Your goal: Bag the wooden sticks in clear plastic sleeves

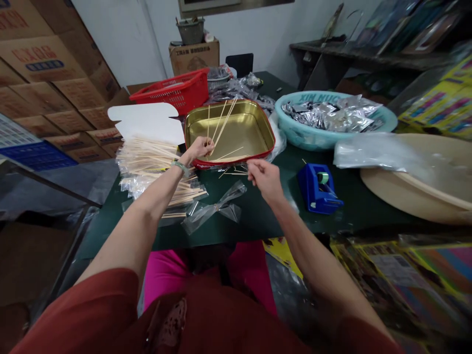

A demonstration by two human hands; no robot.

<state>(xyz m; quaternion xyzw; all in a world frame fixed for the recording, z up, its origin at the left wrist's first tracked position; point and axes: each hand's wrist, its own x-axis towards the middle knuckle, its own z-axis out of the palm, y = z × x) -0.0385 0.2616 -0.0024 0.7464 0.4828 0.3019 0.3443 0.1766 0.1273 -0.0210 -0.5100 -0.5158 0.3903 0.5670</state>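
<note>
My left hand (201,148) is closed around several thin wooden sticks (224,125), which fan upward over the near left part of a gold-lined tin (243,120) with a red rim. A few more sticks lie along the tin's near inner side. My right hand (266,178) is at the tin's near right edge with fingers curled together; whether anything is in them is hidden. Short loose sticks (236,172) lie on the table just left of it. Clear plastic bags (214,209), gathered at the middle, lie in front of the tin.
Bagged wooden sticks (147,162) are piled at left beside a white card flap (147,120). A blue tape dispenser (319,189) stands at right. Behind it is a turquoise basin (302,135) of silvery packets. A red basket (184,93) sits behind the tin; a beige basin (405,196) is far right.
</note>
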